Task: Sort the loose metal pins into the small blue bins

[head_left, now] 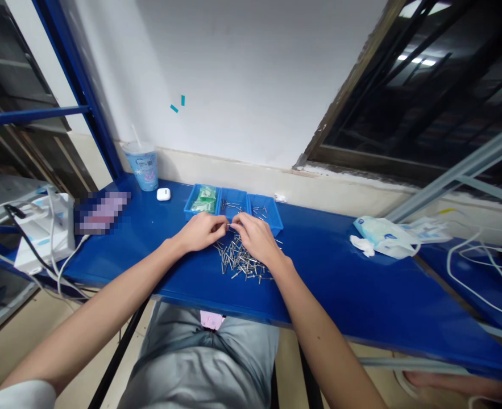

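A loose heap of small metal pins (242, 260) lies on the blue tabletop (331, 261), just in front of a row of 3 blue plastic trays. My left hand (202, 232) and my right hand (254, 237) curl together above the heap, fingertips nearly meeting at the front of the middle tray (233, 203). A small pin (229, 226) glints between them, but my fingers hide which hand grips it. The left tray (202, 201) holds a green packet, and the right tray (265, 213) and middle tray hold metal pins.
A blue cup with a straw (142, 165) and a white earbud case (163, 194) stand at the back left. A white device with cables (41, 233) sits at the left end, and a tissue packet (381, 236) lies to the right. A wall rises behind the table.
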The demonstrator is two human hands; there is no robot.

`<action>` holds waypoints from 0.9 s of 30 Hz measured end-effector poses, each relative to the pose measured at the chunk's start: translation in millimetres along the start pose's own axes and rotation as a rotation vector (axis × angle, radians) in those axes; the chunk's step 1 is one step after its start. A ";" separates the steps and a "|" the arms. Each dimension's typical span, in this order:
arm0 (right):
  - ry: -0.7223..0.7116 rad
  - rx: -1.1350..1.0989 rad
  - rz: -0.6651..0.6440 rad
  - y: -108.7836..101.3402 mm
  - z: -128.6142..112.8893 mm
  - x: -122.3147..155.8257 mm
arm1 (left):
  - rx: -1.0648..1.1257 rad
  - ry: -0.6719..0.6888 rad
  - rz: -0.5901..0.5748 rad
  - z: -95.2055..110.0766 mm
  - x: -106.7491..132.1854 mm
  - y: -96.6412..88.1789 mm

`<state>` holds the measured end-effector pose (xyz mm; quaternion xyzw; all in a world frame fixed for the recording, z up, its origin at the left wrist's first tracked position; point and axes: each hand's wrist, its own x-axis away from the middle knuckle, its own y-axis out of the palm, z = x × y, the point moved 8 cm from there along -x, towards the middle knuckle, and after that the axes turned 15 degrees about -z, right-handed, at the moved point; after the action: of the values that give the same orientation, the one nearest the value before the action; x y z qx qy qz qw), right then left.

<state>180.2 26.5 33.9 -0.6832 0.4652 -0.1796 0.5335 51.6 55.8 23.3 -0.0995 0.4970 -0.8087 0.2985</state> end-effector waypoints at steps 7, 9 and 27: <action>0.006 -0.035 -0.036 2.0 0.6 -0.2 | -0.013 -0.009 0.004 0.5 0.1 -0.8; 0.002 -0.017 -0.034 1.8 0.1 -0.5 | -0.008 -0.006 0.001 1.3 0.2 -0.6; -0.007 -0.035 -0.046 2.5 -1.4 -0.2 | -0.029 -0.005 -0.008 0.7 -0.1 0.5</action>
<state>177.9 26.0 32.2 -0.7034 0.4506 -0.1813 0.5189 52.2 55.1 23.3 -0.1078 0.5078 -0.8023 0.2948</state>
